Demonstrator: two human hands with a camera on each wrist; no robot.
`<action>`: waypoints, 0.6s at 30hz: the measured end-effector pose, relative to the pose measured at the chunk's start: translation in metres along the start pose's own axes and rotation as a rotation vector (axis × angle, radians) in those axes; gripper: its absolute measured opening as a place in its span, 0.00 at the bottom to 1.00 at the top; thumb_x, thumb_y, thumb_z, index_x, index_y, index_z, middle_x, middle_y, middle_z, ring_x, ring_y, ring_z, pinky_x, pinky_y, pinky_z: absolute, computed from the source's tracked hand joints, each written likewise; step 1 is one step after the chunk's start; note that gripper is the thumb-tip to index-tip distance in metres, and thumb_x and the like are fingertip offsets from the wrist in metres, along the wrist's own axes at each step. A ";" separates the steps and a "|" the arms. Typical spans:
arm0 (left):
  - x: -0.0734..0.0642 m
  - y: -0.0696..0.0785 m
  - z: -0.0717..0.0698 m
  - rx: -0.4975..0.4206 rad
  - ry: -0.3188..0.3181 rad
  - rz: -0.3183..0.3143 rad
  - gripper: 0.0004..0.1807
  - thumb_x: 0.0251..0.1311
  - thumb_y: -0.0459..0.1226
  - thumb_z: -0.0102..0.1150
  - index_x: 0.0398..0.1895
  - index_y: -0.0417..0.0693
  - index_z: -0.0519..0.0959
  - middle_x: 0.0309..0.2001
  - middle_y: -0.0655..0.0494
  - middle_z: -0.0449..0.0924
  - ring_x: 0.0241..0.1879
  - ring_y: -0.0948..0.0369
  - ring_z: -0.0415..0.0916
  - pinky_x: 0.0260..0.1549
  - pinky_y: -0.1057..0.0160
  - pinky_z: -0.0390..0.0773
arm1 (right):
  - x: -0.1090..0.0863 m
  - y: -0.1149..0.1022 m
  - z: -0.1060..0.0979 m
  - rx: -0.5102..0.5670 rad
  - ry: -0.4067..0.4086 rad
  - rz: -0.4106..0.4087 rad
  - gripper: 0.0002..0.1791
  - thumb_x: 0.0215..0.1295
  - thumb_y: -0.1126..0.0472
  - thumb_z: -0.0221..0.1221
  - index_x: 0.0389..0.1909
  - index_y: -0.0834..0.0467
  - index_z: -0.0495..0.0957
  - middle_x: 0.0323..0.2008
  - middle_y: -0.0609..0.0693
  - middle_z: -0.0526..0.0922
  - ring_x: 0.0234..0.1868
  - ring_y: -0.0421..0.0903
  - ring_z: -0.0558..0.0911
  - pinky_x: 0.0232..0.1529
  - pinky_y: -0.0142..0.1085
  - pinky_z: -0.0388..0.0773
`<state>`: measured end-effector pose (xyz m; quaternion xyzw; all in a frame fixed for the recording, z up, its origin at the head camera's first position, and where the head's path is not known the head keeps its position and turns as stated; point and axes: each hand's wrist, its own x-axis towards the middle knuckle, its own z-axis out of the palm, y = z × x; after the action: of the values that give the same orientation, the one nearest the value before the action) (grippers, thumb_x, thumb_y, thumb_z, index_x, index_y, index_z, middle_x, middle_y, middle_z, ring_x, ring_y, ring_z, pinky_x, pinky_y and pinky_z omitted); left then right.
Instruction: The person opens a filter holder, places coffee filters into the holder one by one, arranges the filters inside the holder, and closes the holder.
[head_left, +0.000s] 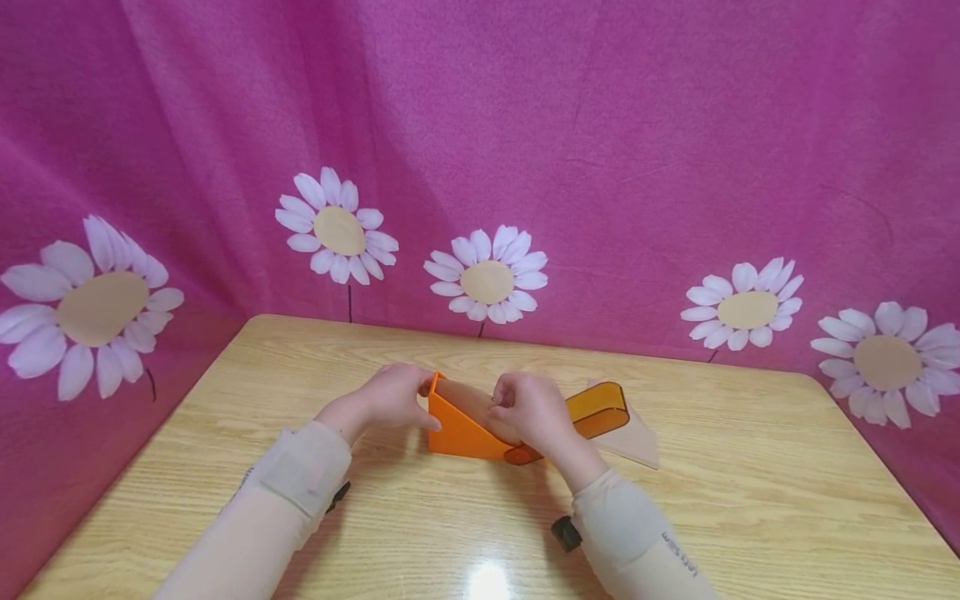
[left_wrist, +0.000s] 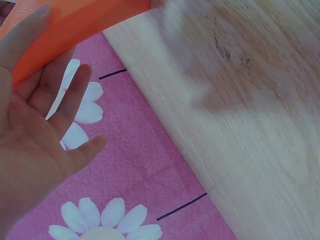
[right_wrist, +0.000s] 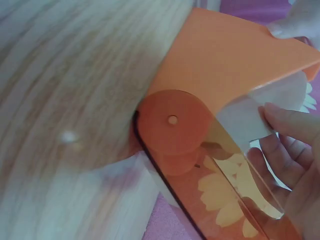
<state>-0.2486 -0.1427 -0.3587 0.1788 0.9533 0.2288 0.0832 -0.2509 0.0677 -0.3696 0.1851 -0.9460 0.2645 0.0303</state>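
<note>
One orange plastic wedge-shaped box (head_left: 465,429), hinged to a translucent amber plastic lid (head_left: 597,407), sits on or just above the pale wood table (head_left: 412,542), likely light and stiff; the left hand (head_left: 393,396) grips its tall end, a sound hold, outer fingers spread. At the box's open top, the right hand (head_left: 534,408) pinches a thin, pale, papery-looking sheet (right_wrist: 245,120), probably easily creased. Bare wood lies nearside of the box, the table's far edge beyond.

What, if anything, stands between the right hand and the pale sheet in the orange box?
Nothing visible does: the right hand pinches the pale sheet at the open top of the orange box. The translucent lid stands open on the side away from the left hand, which holds the box's tall end.
</note>
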 end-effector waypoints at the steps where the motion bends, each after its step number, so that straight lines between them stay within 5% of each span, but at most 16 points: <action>1: 0.000 0.000 0.000 0.002 0.002 0.003 0.20 0.43 0.41 0.73 0.41 0.49 0.80 0.39 0.57 0.83 0.44 0.58 0.77 0.52 0.55 0.72 | 0.000 0.000 0.001 -0.007 -0.009 0.005 0.10 0.49 0.61 0.66 0.18 0.52 0.73 0.17 0.42 0.75 0.24 0.41 0.71 0.28 0.33 0.66; 10: 0.000 0.000 0.000 0.003 0.001 0.031 0.20 0.44 0.41 0.72 0.42 0.50 0.80 0.40 0.57 0.83 0.45 0.57 0.77 0.53 0.55 0.72 | -0.004 -0.002 -0.008 -0.106 -0.021 -0.017 0.07 0.52 0.57 0.66 0.24 0.52 0.77 0.24 0.44 0.81 0.28 0.43 0.76 0.32 0.36 0.71; 18: -0.002 0.001 0.000 -0.025 -0.002 0.010 0.19 0.44 0.41 0.72 0.42 0.50 0.80 0.40 0.57 0.83 0.44 0.58 0.77 0.54 0.55 0.71 | -0.008 0.009 -0.066 -0.052 0.068 -0.010 0.07 0.60 0.56 0.61 0.33 0.56 0.80 0.33 0.50 0.85 0.37 0.48 0.81 0.39 0.42 0.76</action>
<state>-0.2470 -0.1428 -0.3579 0.1827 0.9494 0.2408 0.0852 -0.2492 0.1117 -0.3189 0.1801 -0.9500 0.2458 0.0687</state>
